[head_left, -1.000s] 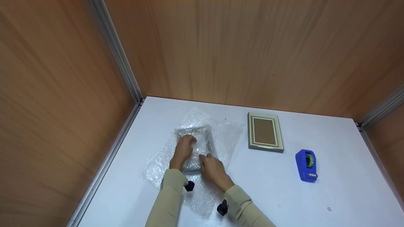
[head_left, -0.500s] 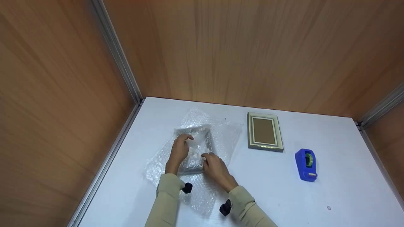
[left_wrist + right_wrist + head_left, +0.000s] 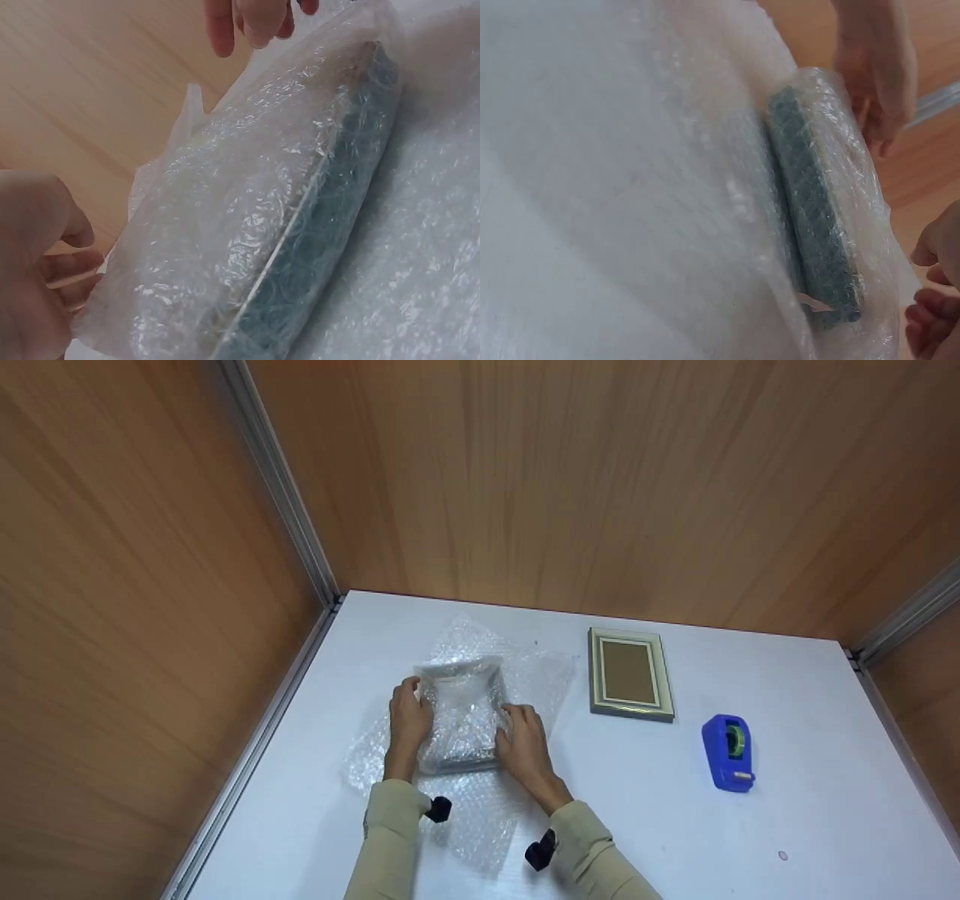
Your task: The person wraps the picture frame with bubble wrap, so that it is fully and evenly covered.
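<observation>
A picture frame (image 3: 463,712) lies on the table under a layer of bubble wrap (image 3: 469,817), which spreads out beyond its sides. Its blue-green side edge shows through the plastic in both wrist views. My left hand (image 3: 409,720) is at the left side of the wrapped frame, fingers loosely bent, its thumb close to the edge. On the opposite side, my right hand (image 3: 523,746) touches the wrap along the right edge with relaxed fingers. In the left wrist view, the left fingers (image 3: 75,289) reach the wrap's border.
A second picture frame (image 3: 628,673) with a brown centre lies unwrapped to the right on the white table (image 3: 622,810). Farther right stands a blue tape dispenser (image 3: 727,754) with a green roll. Wooden panels (image 3: 570,487) enclose the table at the back and sides.
Both hands have moved apart from over the middle of the wrapped frame to its two sides. The left hand went left, the right hand slightly right. The wrapped frame has stayed in place.
</observation>
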A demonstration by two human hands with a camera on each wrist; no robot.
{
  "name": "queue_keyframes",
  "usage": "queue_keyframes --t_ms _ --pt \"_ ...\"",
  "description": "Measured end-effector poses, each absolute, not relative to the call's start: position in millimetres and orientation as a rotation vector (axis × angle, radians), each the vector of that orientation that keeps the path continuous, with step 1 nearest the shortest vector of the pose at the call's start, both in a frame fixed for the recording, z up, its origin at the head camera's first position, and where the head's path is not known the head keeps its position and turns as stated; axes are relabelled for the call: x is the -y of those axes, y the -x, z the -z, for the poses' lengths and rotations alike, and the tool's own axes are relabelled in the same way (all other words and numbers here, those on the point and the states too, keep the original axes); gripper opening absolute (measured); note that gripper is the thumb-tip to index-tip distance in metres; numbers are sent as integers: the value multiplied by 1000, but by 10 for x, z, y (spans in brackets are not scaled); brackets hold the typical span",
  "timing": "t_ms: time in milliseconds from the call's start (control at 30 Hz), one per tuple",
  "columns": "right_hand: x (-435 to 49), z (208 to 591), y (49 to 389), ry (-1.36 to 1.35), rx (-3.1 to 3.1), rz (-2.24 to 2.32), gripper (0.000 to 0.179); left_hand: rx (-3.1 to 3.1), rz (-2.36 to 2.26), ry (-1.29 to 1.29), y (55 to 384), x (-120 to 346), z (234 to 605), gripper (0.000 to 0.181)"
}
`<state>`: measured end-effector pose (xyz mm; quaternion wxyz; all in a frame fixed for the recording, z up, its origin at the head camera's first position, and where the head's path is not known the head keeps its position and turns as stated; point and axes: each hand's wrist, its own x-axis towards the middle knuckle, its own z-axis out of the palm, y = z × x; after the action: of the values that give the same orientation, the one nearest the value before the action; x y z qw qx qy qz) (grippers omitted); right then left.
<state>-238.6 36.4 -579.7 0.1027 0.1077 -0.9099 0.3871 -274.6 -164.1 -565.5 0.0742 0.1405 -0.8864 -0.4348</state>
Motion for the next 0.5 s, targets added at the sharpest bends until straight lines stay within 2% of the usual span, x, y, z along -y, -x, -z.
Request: queue_keyframes --t_ms 167,500 --pt "-422 5835 2437 -219 2704 -1365 50 2725 1277 -518 2692 1696 5685 43" --pt "-501 5902 2499 -107 2778 -1565 57 2811 1412 -522 2641 1729 5746 40"
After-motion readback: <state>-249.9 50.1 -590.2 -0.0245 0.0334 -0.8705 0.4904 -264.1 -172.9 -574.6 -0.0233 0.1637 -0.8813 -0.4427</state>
